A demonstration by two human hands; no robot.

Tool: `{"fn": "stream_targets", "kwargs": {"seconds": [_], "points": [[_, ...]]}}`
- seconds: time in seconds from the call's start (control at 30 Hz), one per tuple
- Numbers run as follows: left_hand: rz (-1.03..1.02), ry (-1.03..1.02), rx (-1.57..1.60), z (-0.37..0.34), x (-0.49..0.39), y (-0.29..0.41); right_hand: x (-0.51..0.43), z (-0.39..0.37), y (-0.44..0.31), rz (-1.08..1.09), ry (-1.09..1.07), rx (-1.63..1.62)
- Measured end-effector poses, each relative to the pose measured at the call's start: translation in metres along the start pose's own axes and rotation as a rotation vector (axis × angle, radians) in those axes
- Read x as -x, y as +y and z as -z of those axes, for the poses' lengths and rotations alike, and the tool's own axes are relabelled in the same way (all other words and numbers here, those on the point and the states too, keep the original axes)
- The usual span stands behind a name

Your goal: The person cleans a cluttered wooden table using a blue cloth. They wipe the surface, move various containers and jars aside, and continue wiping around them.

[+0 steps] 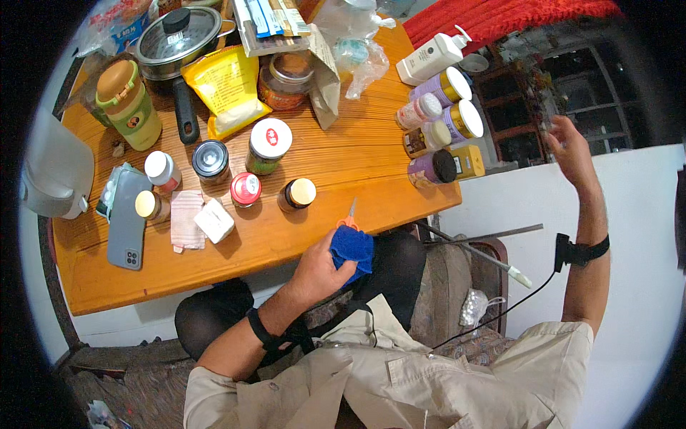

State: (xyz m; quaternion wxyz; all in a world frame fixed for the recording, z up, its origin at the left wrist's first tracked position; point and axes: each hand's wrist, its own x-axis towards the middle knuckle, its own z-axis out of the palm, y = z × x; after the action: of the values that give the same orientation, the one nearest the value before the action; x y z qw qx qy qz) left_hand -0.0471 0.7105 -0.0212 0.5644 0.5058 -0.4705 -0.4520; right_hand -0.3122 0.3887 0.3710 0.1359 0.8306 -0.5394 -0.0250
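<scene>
My left hand (320,265) pinches a folded piece of blue cloth (352,248) between thumb and fingers, just over the table's front edge and above my lap. Directly beyond the cloth lie small scissors with orange handles (349,216), blades pointing away from me; the cloth hides part of the handles. My right hand (571,147) is raised far out to the right, past the table, in front of a dark shelf. Its fingers are curled, with thumb and forefinger close together; whether something thin is between them cannot be told.
The wooden table (353,161) bears several jars, a phone (126,220), a folded pink cloth (187,219) and a white block (214,220). Behind them are a lidded pan (178,43) and a yellow packet (228,88). More containers and a pump bottle (431,58) line the right side. Grey rods (482,252) jut out below.
</scene>
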Motion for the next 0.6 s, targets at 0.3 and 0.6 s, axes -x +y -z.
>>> {"fn": "stream_targets", "kwargs": {"seconds": [0.3, 0.6], "points": [[-0.084, 0.035, 0.000, 0.004, 0.020, 0.000, 0.208, 0.169, 0.437, -0.828, 0.163, 0.042], [-0.151, 0.006, -0.139, -0.001, 0.027, 0.006, 0.202, 0.354, 0.490, -0.663, 0.417, -0.013]]}}
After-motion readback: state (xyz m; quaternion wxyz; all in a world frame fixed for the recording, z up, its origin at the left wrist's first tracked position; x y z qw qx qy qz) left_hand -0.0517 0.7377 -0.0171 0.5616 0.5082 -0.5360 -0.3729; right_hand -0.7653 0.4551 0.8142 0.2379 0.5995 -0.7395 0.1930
